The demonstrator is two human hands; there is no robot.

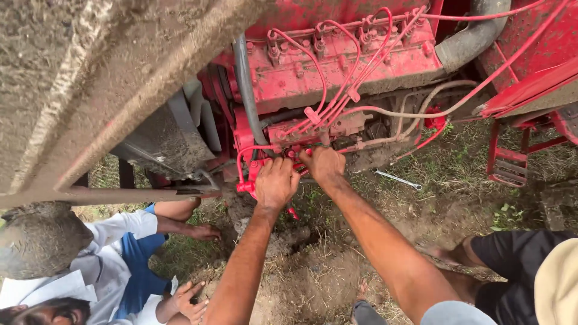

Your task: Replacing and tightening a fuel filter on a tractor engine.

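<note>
Both arms reach to the red engine. Left hand and right hand have fingers closed on a small red pipe fitting, turning it tight; steady twisting seems next.

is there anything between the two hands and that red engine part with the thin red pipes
Nothing visible: the left hand and right hand are already on the red metal engine part among the thin red pipes. Their fingertips are hidden.
</note>
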